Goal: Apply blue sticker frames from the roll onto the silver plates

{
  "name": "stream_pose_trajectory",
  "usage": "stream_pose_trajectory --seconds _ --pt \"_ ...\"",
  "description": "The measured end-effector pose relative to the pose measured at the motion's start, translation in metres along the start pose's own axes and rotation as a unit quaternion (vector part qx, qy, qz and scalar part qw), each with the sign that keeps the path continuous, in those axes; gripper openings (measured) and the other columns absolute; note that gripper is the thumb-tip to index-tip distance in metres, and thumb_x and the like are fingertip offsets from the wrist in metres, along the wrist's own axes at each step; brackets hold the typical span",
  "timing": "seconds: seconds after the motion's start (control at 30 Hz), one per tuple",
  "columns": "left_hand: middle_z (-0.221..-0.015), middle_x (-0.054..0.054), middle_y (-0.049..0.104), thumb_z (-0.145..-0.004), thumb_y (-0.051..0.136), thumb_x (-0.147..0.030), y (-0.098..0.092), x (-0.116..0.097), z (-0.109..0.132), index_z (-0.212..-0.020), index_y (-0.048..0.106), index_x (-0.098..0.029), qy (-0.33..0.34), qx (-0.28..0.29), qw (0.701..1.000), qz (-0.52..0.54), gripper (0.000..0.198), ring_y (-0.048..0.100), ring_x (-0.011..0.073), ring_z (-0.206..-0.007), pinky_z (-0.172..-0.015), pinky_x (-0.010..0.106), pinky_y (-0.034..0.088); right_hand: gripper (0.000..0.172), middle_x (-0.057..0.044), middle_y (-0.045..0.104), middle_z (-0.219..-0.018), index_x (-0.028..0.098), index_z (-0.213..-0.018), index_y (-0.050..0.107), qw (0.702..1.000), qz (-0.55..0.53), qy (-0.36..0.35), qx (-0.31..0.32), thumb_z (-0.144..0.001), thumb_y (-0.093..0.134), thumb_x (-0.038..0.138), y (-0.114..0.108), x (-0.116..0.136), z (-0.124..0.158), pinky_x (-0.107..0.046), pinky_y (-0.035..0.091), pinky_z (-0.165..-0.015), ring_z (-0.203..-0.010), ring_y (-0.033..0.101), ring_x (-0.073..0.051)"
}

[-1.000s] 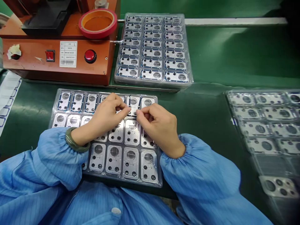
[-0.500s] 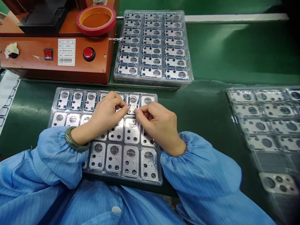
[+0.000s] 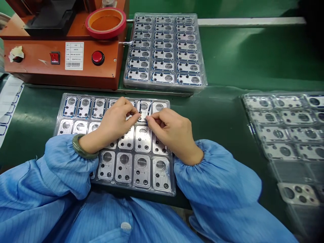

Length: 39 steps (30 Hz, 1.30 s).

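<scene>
The green desk (image 3: pixel 227 60) fills the view, and on it are three clear plastic trays with silver metal plates. The nearest tray (image 3: pixel 57 130) lies directly in front of the person and shows three rows of plates. Its top row has seven plates, but the left hand covers one of them nearly. The sleeves and hands hide parts of the lower rows, so I cannot count all the plates.

The left hand (image 3: pixel 115 123) and the right hand (image 3: pixel 172 133) are both curled, and they are not relaxed. Their fingertips (image 3: pixel 139 116) come close together over the lower end of one metal plate (image 3: pixel 143 107), the sixth from the left in the top row. I cannot tell if they pinch the plate or some small thing on it. A green bangle (image 3: pixel 84 146) sits around the left wrist, and blue striped sleeves (image 3: pixel 63 168) cover both arms.

Behind this tray, the far tray (image 3: pixel 164 88) holds 21 plates, in seven rows of three. It stands just beside an orange machine (image 3: pixel 63 64) with one red switch (image 3: pixel 55 57), one red button (image 3: pixel 98 57), one barcode label (image 3: pixel 74 55) and one red roll of tape (image 3: pixel 105 23). On the right, a third tray (image 3: pixel 243 98) is blurred, so its plates are hard to count. A white paper (image 3: pixel 8 101) lies at the left edge.
</scene>
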<state>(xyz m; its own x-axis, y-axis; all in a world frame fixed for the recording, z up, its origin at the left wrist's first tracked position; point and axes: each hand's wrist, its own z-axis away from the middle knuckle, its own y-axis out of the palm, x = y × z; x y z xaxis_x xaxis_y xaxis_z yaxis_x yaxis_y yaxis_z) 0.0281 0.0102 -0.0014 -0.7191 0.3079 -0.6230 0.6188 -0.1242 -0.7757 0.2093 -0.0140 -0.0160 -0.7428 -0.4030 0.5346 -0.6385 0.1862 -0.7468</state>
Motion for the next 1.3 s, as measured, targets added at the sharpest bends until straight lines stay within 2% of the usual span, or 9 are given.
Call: stream_pose_trajectory --seconds 0.67,0.83,1.07,1.3 --pt "-0.092 0.003 0.055 -0.084 0.063 -0.020 0.000 0.002 0.001 -0.082 0.063 -0.018 0.030 0.006 0.999 -0.026 0.002 0.054 0.0145 -0.077 -0.074 0.030 0.045 0.022 -0.001 0.061 -0.066 0.019 -0.071 0.063 0.998 0.019 -0.038 0.053 -0.090 0.054 0.026 -0.006 -0.008 -0.002 -0.025 0.037 -0.055 -0.060 0.055 -0.013" --pt "-0.093 0.003 0.054 -0.083 0.064 -0.023 0.000 0.002 0.001 -0.084 0.063 -0.018 0.036 0.018 0.999 -0.030 0.005 0.054 0.0152 -0.078 -0.074 0.031 0.045 0.017 0.001 0.061 -0.066 0.020 -0.070 0.062 0.998 -0.015 -0.014 0.058 -0.086 0.058 0.023 -0.008 -0.008 -0.003 -0.025 0.037 -0.055 -0.060 0.055 -0.012" --pt "-0.095 0.003 0.054 -0.082 0.064 -0.021 0.000 0.002 0.000 -0.084 0.061 -0.019 0.028 0.024 0.998 -0.042 0.004 0.053 0.0149 -0.077 -0.073 0.031 0.044 0.018 0.001 0.061 -0.064 0.020 -0.066 0.060 0.996 -0.053 0.040 0.063 -0.084 0.059 0.022 -0.009 -0.005 -0.006 -0.025 0.037 -0.054 -0.059 0.054 -0.012" --pt "-0.095 0.003 0.054 -0.083 0.064 -0.022 0.001 0.003 0.001 -0.085 0.061 -0.019 0.028 0.025 0.998 -0.046 0.005 0.053 0.0149 -0.076 -0.071 0.031 0.044 0.013 0.001 0.063 -0.068 0.020 -0.071 0.064 0.994 -0.054 0.049 0.085 -0.084 0.061 0.023 -0.013 -0.004 -0.006 -0.025 0.038 -0.055 -0.061 0.057 -0.013"
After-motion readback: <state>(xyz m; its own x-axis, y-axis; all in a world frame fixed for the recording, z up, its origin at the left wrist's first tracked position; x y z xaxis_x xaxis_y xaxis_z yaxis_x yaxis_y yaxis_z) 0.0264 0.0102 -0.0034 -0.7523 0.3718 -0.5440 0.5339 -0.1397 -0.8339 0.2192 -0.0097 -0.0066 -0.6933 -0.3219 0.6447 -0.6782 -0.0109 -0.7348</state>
